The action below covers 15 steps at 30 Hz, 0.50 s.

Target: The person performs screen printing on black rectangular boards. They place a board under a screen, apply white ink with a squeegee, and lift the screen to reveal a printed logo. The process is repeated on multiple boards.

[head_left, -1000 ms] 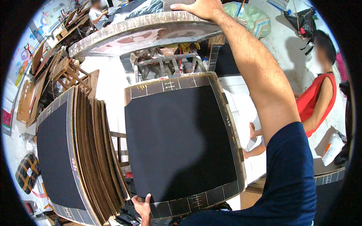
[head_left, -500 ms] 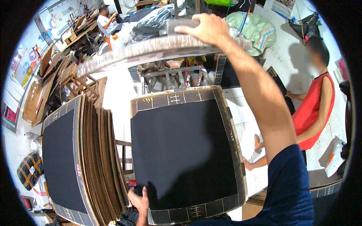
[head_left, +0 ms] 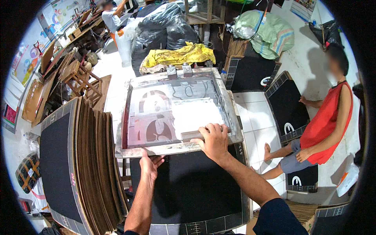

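A metal-framed printing screen (head_left: 232,113) lies tilted low over a black board (head_left: 192,192) with a grid-marked border. White ink covers the right part of the mesh, and dark figure shapes show on the left part. My right hand (head_left: 214,141) grips a grey squeegee (head_left: 191,136) at the screen's near edge. My left hand (head_left: 150,164) holds the near rail of the frame from below, its fingers curled against the edge. The frame hides the far half of the black board.
A thick stack of brown-edged boards (head_left: 94,168) leans at my left. A person in a red top (head_left: 325,125) sits on the white floor at right, among printed black boards (head_left: 288,105). Black bags (head_left: 164,27), a yellow cloth (head_left: 176,55) and wooden stools (head_left: 76,74) lie beyond.
The screen was raised high by my right hand; it has swung down over the black board. My right hand moved to the squeegee, my left from the board's near edge to the frame.
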Each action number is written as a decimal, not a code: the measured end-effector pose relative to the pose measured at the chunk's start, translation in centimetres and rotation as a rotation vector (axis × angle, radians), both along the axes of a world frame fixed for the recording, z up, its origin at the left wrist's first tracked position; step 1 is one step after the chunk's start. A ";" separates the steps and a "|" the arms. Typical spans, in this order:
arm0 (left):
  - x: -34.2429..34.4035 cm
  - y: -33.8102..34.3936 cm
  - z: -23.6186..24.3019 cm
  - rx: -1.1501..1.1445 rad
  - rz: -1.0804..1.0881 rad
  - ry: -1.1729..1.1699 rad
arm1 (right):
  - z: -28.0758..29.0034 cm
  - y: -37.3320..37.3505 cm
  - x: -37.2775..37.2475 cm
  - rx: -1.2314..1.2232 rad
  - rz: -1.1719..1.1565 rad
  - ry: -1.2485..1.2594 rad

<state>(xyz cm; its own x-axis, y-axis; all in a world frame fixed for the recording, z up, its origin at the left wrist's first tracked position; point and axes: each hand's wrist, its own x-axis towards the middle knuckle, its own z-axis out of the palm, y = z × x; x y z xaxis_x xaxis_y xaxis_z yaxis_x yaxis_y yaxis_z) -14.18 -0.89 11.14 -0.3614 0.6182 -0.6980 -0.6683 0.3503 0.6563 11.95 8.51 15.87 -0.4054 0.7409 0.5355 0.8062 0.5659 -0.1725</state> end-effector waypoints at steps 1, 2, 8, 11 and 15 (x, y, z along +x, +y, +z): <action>-0.3 -0.7 -1.6 0.040 -0.077 0.028 | -1.3 0.3 0.0 -0.017 0.013 -0.003; -1.1 -1.2 -2.7 0.054 -0.196 0.061 | -2.3 0.9 0.0 -0.027 0.034 -0.001; -4.9 -3.8 -6.6 -0.368 0.090 1.633 | -4.5 5.6 0.4 -0.275 0.120 -0.155; -6.8 -3.0 -8.0 -0.353 0.220 1.642 | -3.9 10.1 -0.6 -0.203 0.126 -0.100; -7.4 -2.4 -9.7 -0.237 0.182 1.314 | -3.5 16.4 -3.2 -0.122 0.051 -0.122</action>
<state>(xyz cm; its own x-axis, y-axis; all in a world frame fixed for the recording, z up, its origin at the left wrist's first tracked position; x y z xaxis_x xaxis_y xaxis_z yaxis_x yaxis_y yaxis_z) -21.55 -3.27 1.48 -0.9035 0.4040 0.1430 0.3548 0.5179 0.7784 8.78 24.95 12.41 -0.5006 0.7741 0.3876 0.7963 0.5873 -0.1445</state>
